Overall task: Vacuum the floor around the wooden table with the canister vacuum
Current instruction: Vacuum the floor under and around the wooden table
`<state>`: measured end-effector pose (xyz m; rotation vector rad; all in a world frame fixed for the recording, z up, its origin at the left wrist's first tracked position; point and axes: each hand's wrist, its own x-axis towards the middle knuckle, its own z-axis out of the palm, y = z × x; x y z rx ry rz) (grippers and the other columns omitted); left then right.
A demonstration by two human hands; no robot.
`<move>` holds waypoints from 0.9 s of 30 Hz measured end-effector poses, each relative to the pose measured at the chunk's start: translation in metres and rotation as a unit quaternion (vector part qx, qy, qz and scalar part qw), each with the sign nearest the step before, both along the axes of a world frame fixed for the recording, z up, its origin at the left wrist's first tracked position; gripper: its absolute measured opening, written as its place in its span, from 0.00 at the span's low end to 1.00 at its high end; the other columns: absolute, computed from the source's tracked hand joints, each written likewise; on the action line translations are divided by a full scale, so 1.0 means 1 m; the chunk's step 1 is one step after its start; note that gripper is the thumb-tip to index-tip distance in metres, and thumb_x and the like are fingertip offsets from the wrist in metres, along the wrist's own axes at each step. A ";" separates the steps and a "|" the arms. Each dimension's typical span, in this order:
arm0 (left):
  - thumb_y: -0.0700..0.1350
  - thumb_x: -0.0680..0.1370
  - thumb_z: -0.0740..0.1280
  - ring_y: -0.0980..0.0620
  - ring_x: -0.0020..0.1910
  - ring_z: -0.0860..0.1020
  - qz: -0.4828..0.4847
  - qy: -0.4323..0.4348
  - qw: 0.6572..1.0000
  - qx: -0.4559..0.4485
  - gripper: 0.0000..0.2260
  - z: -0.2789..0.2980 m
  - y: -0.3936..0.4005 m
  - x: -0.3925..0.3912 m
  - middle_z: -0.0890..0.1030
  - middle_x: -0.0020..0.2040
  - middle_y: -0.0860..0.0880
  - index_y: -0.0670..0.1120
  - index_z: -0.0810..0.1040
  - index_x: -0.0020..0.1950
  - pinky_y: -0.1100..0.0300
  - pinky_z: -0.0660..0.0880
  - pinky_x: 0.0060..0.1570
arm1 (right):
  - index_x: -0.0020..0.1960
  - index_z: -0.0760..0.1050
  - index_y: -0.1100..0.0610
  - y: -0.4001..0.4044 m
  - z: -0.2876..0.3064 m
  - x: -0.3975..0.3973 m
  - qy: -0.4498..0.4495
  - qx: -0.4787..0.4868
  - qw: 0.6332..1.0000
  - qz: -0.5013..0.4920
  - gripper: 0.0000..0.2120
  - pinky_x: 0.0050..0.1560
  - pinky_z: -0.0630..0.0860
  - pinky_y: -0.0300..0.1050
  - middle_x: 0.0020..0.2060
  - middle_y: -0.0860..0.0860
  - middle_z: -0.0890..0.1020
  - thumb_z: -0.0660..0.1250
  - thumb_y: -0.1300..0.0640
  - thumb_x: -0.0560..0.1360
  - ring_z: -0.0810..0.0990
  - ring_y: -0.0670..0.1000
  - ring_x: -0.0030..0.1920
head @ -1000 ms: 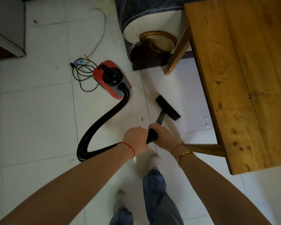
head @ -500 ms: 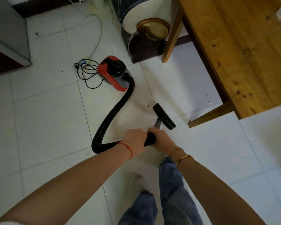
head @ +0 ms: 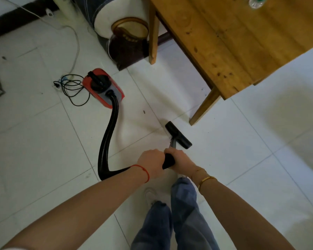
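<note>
A red canister vacuum [head: 102,87] sits on the white tiled floor left of centre. Its black hose [head: 108,134] curves down and back towards my hands. My left hand [head: 151,162] and my right hand [head: 180,162] both grip the black wand handle [head: 168,161], left behind right. The black floor nozzle [head: 178,135] rests flat on the tiles just in front of my hands. It lies a short way from the near leg [head: 204,107] of the wooden table [head: 242,38], which fills the upper right.
A coiled black power cord [head: 72,89] and a pale cable lie behind the canister. A dark sofa arm [head: 123,27] stands beside the table's far leg [head: 153,33]. My legs and shoes are below the hands. Open tiles stretch right and left.
I have stepped back from the table and the view has tilted. The nozzle has come out from under the table edge to the tiles beside the near leg. Both hands keep their grip.
</note>
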<state>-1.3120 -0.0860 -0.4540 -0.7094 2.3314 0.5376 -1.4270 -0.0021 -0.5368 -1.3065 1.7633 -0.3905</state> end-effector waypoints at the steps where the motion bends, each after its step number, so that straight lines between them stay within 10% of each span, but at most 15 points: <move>1: 0.44 0.75 0.64 0.48 0.41 0.80 -0.007 0.001 1.000 0.001 0.08 0.000 0.006 -0.007 0.80 0.44 0.46 0.43 0.77 0.52 0.60 0.71 0.36 | 0.49 0.76 0.58 0.008 0.001 -0.005 0.002 0.002 1.000 -0.010 0.08 0.52 0.75 0.47 0.45 0.53 0.81 0.71 0.59 0.71 0.79 0.53 0.46; 27: 0.45 0.72 0.66 0.50 0.33 0.71 -0.048 0.023 0.998 -0.027 0.07 -0.031 0.099 -0.251 0.78 0.39 0.48 0.46 0.76 0.49 0.60 0.68 0.32 | 0.47 0.74 0.56 0.114 -0.016 -0.240 0.032 0.011 0.995 -0.094 0.06 0.52 0.73 0.45 0.46 0.51 0.78 0.68 0.62 0.72 0.76 0.52 0.46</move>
